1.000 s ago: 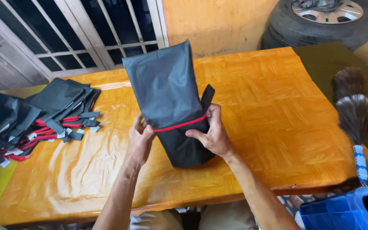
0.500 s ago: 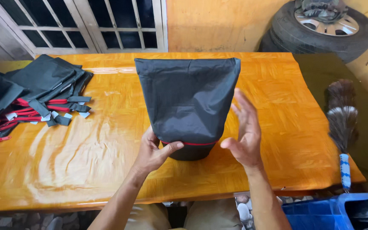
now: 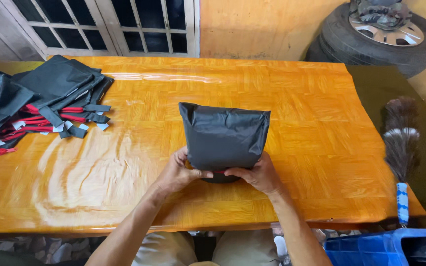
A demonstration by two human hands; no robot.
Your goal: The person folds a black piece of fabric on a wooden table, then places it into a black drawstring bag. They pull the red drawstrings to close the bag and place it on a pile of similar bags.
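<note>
Centrally in the frame, both hands, left (image 3: 179,172) and right (image 3: 256,173), clasp the lower edge of a folded dark bag (image 3: 224,138), pinning it flat on the orange tabletop (image 3: 321,123), with matching bags (image 3: 50,96) stacked upper left.

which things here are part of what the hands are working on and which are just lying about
In hand:
- dark grey fabric bag, folded over, gripped at its near edge by the left hand and the right hand
- pile of similar dark bags with red trim at the table's left
- orange wooden table

Lying about:
- feather duster
- tyre
- blue crate
</note>
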